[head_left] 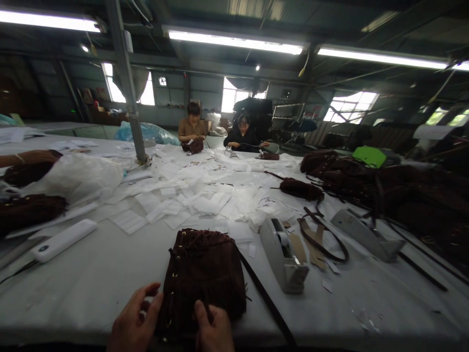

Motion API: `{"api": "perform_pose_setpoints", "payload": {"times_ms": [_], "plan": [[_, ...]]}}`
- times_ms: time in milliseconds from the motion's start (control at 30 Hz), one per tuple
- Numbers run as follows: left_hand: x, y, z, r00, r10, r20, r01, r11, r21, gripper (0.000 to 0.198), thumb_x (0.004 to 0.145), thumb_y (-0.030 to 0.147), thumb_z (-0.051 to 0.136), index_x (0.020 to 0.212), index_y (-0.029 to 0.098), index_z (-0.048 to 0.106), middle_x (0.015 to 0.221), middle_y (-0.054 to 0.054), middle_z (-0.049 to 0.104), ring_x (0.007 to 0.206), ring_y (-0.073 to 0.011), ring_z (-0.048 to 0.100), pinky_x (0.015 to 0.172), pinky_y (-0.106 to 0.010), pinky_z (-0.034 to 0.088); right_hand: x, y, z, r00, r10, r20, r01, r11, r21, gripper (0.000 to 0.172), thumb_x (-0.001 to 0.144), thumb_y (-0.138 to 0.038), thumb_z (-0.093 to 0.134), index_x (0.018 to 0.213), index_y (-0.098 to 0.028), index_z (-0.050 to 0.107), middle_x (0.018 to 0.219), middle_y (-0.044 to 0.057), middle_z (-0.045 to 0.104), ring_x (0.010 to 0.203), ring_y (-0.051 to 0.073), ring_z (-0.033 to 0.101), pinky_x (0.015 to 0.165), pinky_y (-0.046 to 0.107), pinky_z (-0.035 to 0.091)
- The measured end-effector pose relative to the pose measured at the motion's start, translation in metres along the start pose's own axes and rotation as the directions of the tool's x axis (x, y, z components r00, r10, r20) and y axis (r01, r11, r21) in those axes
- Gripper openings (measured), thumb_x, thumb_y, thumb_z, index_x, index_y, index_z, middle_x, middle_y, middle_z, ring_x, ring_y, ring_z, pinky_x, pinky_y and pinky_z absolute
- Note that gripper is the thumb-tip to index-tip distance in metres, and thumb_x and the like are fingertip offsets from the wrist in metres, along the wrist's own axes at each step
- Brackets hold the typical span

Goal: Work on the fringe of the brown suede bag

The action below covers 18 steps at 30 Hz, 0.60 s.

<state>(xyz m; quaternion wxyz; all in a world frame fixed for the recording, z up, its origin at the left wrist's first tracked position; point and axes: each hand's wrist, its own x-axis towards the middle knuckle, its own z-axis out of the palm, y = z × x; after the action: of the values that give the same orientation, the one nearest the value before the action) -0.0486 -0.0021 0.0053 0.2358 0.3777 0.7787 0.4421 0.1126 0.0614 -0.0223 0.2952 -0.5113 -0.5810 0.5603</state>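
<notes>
A dark brown fringed handbag (208, 269) lies on the white-covered table right in front of me, with metal eyelets along its left edge. Its long flat strap (266, 298) runs down to the right. My right hand (216, 327) is on the lower front of the bag, thumb and fingers pinched on a thin brown strip there. Beside the eyelet edge is my left hand (134, 320), its fingers curved and apart, the tips close to the bag; whether they touch it is hard to tell.
A grey tape dispenser (284, 256) stands right of the bag, with another dispenser (366, 234) beyond. Brown bags (414, 195) are heaped at right. Paper slips (205, 203) litter the middle. A white handheld device (64, 239) lies left. Two people work opposite; another person's hand (40, 156) shows at left.
</notes>
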Motion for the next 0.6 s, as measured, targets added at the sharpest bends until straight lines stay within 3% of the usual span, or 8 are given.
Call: {"api": "perform_pose_setpoints", "payload": {"times_ms": [100,200,300,400,500,600], "plan": [[0.018,-0.002,0.010,0.976,0.178,0.129,-0.189,0.978,0.083,0.029,0.080,0.042,0.054,0.099,0.021,0.062,0.099,-0.007,0.067,0.087,-0.0236,0.064,0.079,-0.032,0.048,0.001,-0.012,0.011,0.985,-0.168,0.042,0.173,0.955,-0.241,0.011,0.070,-0.028,0.064,0.069,-0.017,0.068,0.067,0.007,0.069,0.063,0.020,0.061,0.055,0.026,0.036],[0.023,-0.009,0.021,0.946,0.240,0.216,-0.271,0.954,0.127,0.024,0.084,0.036,0.048,0.090,0.024,0.067,0.088,-0.005,0.064,0.088,-0.0240,0.064,0.082,-0.033,0.049,0.004,-0.019,0.019,0.975,-0.161,0.153,0.200,0.936,-0.290,0.011,0.062,-0.012,0.061,0.066,-0.016,0.070,0.062,0.003,0.066,0.058,0.017,0.056,0.052,0.026,0.032],[0.025,-0.010,0.015,0.946,0.236,0.224,-0.276,0.947,0.167,0.025,0.083,0.037,0.048,0.085,0.025,0.070,0.092,-0.006,0.063,0.085,-0.0233,0.064,0.079,-0.032,0.049,0.005,-0.020,0.014,0.968,-0.090,0.234,0.121,0.985,-0.122,0.012,0.065,-0.013,0.058,0.056,-0.015,0.067,0.050,-0.003,0.055,0.050,0.011,0.046,0.047,0.023,0.028],[0.023,-0.005,0.001,0.950,0.227,0.213,-0.267,0.947,0.181,0.026,0.084,0.038,0.047,0.079,0.024,0.068,0.085,-0.004,0.064,0.078,-0.0212,0.063,0.074,-0.029,0.046,0.004,-0.015,0.003,0.983,0.014,0.181,-0.025,0.998,0.054,0.012,0.066,-0.022,0.064,0.073,-0.013,0.068,0.066,-0.001,0.061,0.055,0.011,0.050,0.047,0.021,0.033],[0.016,-0.002,-0.003,0.943,0.072,0.326,-0.112,0.988,0.108,0.033,0.084,0.044,0.045,0.066,0.022,0.061,0.061,0.000,0.061,0.063,-0.0192,0.059,0.060,-0.026,0.042,0.004,-0.008,-0.002,0.961,0.101,0.257,-0.152,0.971,0.186,0.032,0.066,-0.037,0.069,0.085,-0.012,0.063,0.070,0.001,0.062,0.052,0.010,0.052,0.045,0.021,0.035],[0.005,-0.003,0.005,0.935,-0.005,0.355,0.005,1.000,0.002,0.037,0.082,0.049,0.047,0.064,0.020,0.061,0.055,0.001,0.058,0.059,-0.0190,0.057,0.057,-0.025,0.040,0.002,0.000,0.003,0.957,0.079,0.279,-0.167,0.938,0.305,0.042,0.059,-0.046,0.075,0.081,-0.014,0.058,0.063,-0.002,0.060,0.048,0.010,0.051,0.046,0.022,0.038]]}}
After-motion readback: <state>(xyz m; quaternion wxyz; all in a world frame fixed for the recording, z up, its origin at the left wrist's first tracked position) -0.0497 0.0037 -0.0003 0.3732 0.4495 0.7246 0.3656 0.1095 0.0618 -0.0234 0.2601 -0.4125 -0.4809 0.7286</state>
